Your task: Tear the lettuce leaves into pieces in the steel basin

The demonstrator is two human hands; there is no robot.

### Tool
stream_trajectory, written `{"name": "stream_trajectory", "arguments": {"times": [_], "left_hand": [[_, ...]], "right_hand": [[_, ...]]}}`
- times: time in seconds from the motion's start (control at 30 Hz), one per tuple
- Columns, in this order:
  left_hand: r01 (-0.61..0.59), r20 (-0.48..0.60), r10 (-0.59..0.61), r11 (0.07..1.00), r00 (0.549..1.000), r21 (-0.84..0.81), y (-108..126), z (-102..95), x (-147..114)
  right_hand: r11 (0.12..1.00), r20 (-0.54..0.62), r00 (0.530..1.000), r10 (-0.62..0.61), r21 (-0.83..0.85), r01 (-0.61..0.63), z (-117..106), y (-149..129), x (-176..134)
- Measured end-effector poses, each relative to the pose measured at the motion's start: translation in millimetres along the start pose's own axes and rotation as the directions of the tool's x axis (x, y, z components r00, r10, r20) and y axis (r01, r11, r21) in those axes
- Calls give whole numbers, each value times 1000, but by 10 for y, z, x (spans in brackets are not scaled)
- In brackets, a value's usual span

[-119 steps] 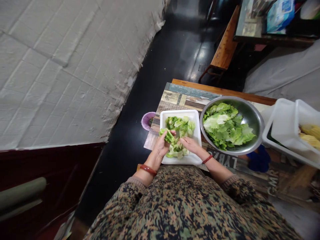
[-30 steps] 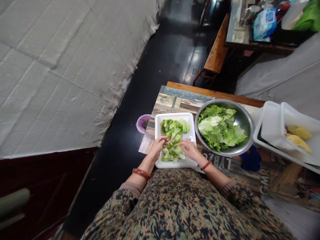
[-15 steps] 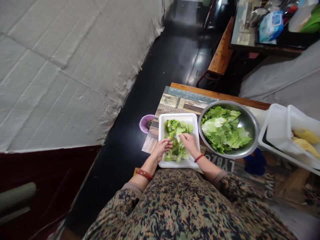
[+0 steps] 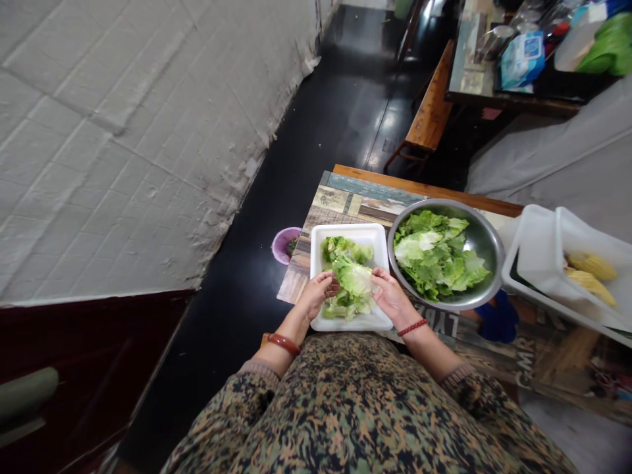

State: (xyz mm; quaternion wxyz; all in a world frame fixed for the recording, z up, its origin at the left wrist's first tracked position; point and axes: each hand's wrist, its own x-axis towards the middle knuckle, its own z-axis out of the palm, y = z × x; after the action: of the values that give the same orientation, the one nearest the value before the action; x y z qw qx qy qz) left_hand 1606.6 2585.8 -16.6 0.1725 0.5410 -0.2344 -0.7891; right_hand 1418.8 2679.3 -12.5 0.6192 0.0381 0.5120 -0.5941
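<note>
A pale green lettuce leaf (image 4: 353, 277) is stretched between my two hands, above a white plastic tray (image 4: 378, 236). My left hand (image 4: 318, 293) pinches its left side, fingertips pressed together. On the opposite side, the thumb and fingers of my right hand (image 4: 390, 296) grip the leaf's whitish end. More lettuce pieces (image 4: 340, 247) lie in the tray behind and below the held leaf. Close by on the right, a steel bowl (image 4: 486, 263) holds a heap of torn lettuce (image 4: 441, 257).
White plastic bins (image 4: 536, 247), one with yellow corn-like pieces (image 4: 590, 284), stand right of the bowl. A blue cloth-like item (image 4: 498, 318) lies below it. Past the table's left edge, a purple bucket (image 4: 280, 246) sits low. A wooden bench (image 4: 430, 108) stands farther back.
My right hand has moved right, and the lettuce leaf now spreads wide between both hands. My left hand stays at the tray's left side. The camera view has shifted slightly.
</note>
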Motion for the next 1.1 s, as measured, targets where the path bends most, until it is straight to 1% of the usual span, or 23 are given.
{"name": "stream_trajectory", "arguments": {"times": [0.07,0.13,0.2,0.23,0.3,0.37,0.43,0.47,0.5,0.53,0.57,0.6,0.67,0.7,0.73,0.77,0.8,0.83,0.87,0.93,1.0,1.03,1.1], "left_hand": [[-9,57,9,1000,998,-11,17,26,-35],[-22,128,26,999,991,-30,37,58,-77],[-30,181,41,998,983,-63,55,90,-117],[-28,197,44,996,980,-85,61,104,-134],[-10,223,41,990,974,-138,65,125,-157],[24,251,27,979,968,-200,57,132,-159],[37,227,24,965,974,-258,47,121,-143],[33,195,24,959,981,-283,46,108,-130],[28,162,22,953,986,-303,49,91,-116],[26,135,18,947,991,-320,57,72,-104],[28,118,13,941,993,-336,71,52,-93],[30,107,8,936,994,-351,87,33,-85],[19,82,12,929,997,-370,122,10,-79],[8,65,17,929,998,-370,135,10,-81],[-1,55,23,931,998,-365,144,20,-86],[-8,55,30,934,998,-356,147,40,-94],[-16,62,39,939,997,-344,146,68,-104],[-29,71,56,943,996,-331,142,101,-117],[-49,79,78,947,994,-317,135,136,-132],[-86,104,119,957,987,-276,118,197,-170],[-104,143,137,971,980,-215,95,225,-208],[-106,167,137,977,976,-183,77,224,-224],[-105,201,130,986,971,-130,24,201,-240]], "right_hand": [[1000,35,999,-12,-13,13,13,5,-6],[995,84,995,-57,-72,63,35,8,-15],[962,136,980,-145,-211,172,63,7,-25],[922,167,966,-199,-302,243,80,4,-32],[778,257,917,-305,-487,396,114,-3,-54],[556,395,839,-374,-628,544,150,-10,-96],[302,558,743,-368,-684,664,182,-16,-157],[198,628,700,-339,-680,706,194,-19,-190],[129,678,667,-311,-665,736,202,-25,-220],[103,701,648,-297,-651,752,204,-35,-245],[116,693,650,-310,-651,750,200,-49,-261],[161,652,674,-349,-667,728,189,-67,-266],[305,494,749,-441,-703,643,155,-109,-243],[380,413,785,-462,-708,596,136,-126,-217],[443,354,814,-460,-704,556,122,-135,-186],[488,328,838,-436,-696,526,114,-131,-152],[512,331,856,-397,-694,506,113,-113,-119],[512,348,869,-352,-705,491,121,-79,-90],[490,368,877,-309,-729,478,135,-30,-65],[391,395,888,-236,-798,459,168,100,-29],[284,405,893,-195,-848,447,183,239,-11],[253,409,894,-183,-859,445,177,301,-7],[247,420,891,-172,-857,452,138,397,-4]]}}
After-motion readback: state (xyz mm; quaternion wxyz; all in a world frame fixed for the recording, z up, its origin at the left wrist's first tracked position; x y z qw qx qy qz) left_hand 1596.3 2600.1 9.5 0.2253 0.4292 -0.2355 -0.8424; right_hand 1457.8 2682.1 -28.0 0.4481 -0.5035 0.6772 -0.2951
